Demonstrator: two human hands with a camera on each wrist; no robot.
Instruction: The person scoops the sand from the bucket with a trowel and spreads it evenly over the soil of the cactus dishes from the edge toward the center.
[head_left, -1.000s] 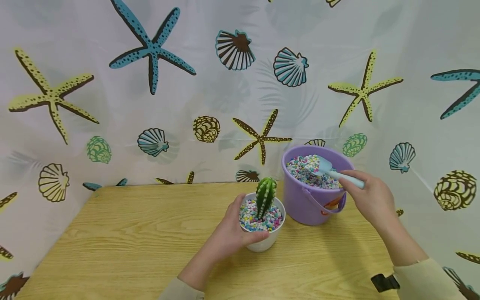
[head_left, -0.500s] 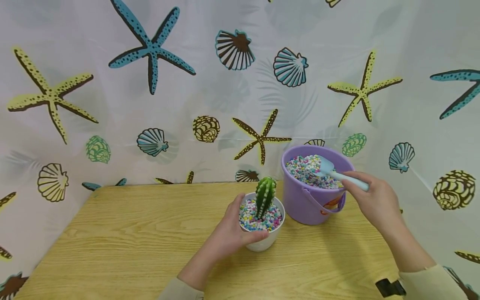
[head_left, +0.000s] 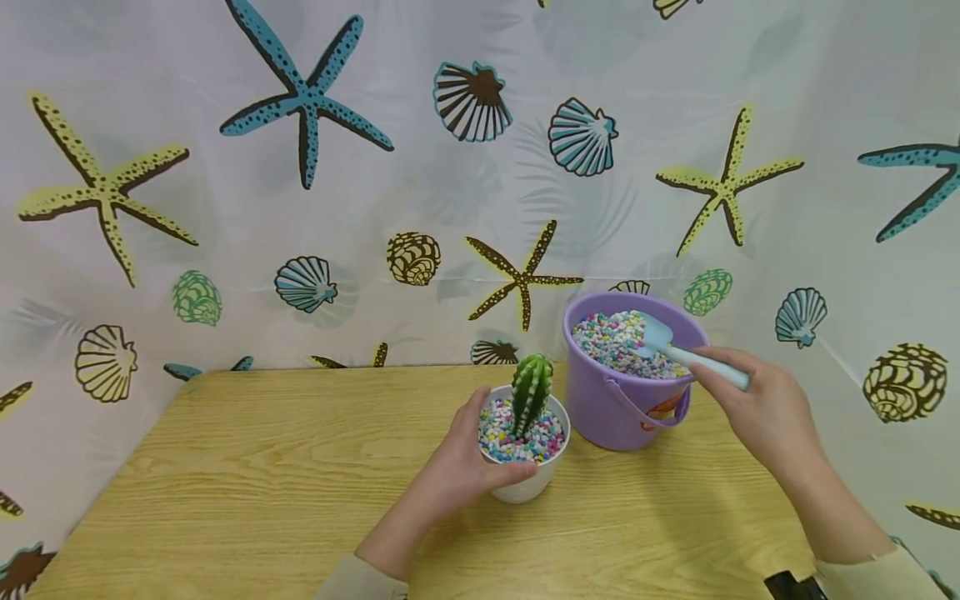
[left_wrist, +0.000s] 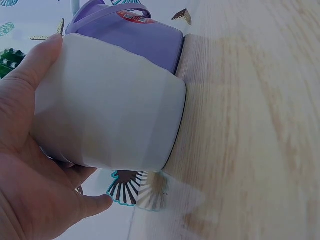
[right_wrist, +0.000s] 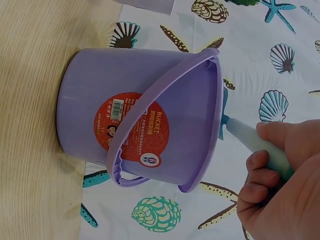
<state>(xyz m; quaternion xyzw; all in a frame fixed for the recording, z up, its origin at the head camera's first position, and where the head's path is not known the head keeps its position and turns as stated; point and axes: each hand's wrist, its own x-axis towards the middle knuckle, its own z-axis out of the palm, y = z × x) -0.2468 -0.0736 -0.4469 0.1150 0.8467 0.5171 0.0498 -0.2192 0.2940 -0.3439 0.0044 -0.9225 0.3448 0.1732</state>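
Note:
My left hand (head_left: pixel 461 462) grips a white pot (left_wrist: pixel 110 105) round its side, thumb along the near rim. In the pot stands a green cactus (head_left: pixel 532 396) among colourful pebbles (head_left: pixel 495 433). The pot rests on the wooden table. My right hand (head_left: pixel 765 408) holds a light blue scoop (head_left: pixel 708 364) by its handle, over the rim of a purple bucket (head_left: pixel 611 408). The scoop's blade lies at the pebbles (head_left: pixel 622 354) that fill much of the bucket. In the right wrist view the fingers curl round the scoop handle (right_wrist: pixel 255 142), and the bucket wall hides most of the blade.
The bucket stands upright just behind and right of the pot, its handle (right_wrist: pixel 145 110) hanging down over a red label (right_wrist: pixel 131 130). A curtain (head_left: pixel 420 183) printed with starfish and shells hangs behind the wooden table (head_left: pixel 262 483) and along its sides.
My right hand has drawn slightly right and toward me with the scoop, and the blade has shifted right over the pebbles. My left hand and the pot have stayed put.

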